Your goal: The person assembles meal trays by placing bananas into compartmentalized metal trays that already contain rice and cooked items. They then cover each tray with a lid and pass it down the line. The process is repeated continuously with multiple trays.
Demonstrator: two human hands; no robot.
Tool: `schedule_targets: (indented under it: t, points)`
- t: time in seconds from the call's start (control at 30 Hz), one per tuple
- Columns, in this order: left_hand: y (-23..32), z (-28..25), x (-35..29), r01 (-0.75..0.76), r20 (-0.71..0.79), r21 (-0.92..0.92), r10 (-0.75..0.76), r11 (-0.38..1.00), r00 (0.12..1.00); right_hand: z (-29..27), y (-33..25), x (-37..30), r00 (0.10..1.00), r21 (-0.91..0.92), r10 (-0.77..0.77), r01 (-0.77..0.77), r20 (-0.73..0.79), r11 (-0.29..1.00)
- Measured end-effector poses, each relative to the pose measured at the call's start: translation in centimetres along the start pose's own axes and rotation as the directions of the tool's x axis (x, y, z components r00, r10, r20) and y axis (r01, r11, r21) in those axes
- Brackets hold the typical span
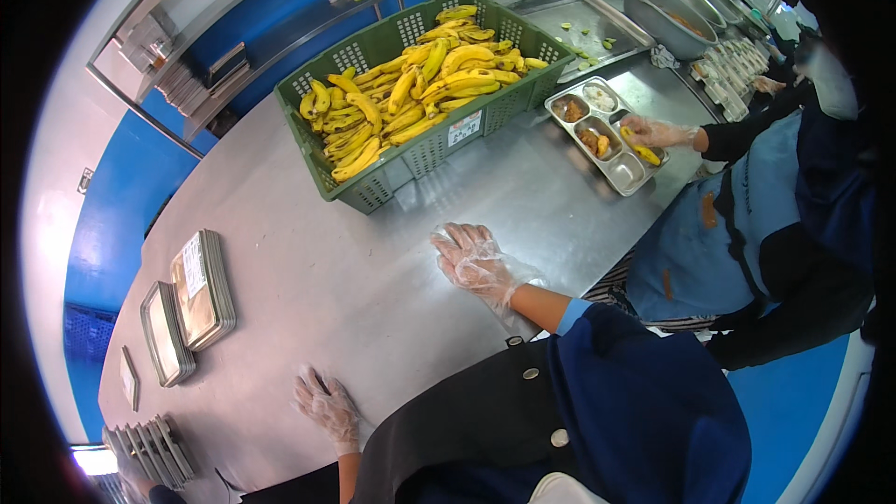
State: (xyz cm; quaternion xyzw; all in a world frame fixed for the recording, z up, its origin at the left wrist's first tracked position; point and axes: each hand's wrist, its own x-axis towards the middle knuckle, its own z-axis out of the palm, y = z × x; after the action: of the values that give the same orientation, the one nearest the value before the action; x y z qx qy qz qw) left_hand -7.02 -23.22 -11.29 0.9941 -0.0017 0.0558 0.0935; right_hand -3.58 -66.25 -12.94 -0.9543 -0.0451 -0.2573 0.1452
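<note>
My left hand [329,408], in a clear plastic glove, lies on the steel table [308,289] near its front edge with fingers apart and nothing in them. My right hand [478,263], gloved the same way, rests farther forward on the table, fingers stretched out and empty. Beyond it stands a green crate [415,163] heaped with yellow bananas [401,93]. To the right, a co-worker's gloved hand [658,131] holds a banana [640,147] at a compartment tray [627,172] with portions of food in it.
Stacked metal trays [213,289] and shallow lids [166,336] lie at the left. Another person's gloved hand [131,467] is beside a row of upright trays [163,448] at lower left. A large sheet pan [597,23] and metal bowls [667,19] stand at the back right.
</note>
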Motion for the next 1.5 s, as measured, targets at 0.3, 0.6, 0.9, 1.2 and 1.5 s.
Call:
schedule_targets:
  t: [0.3,0.6,0.9,1.2,1.5]
  points:
    - [0.2,-0.3,0.1,0.001,0.0,0.026,-0.001,1.0,1.0,-0.2,0.1,0.1,1.0,0.031,-0.012,0.012,0.004,0.999]
    - [0.0,-0.1,0.2,-0.003,0.001,0.048,0.003,0.999,1.0,1.2,3.6,0.3,0.996,0.285,0.087,-0.085,0.007,0.955]
    - [-0.5,0.5,0.1,0.027,-0.002,0.083,-0.027,0.996,1.0,1.3,3.1,-0.6,0.997,0.141,-0.032,0.042,-0.07,0.989]
    - [-0.2,-0.1,0.0,0.034,-0.002,0.013,-0.033,0.999,0.999,0.1,2.0,-0.4,0.999,0.08,-0.041,0.043,-0.017,0.996]
    - [-0.9,0.3,0.2,0.062,-0.005,-0.018,-0.062,0.998,0.998,1.2,1.9,-0.5,0.99,0.049,-0.085,0.09,-0.109,0.995]
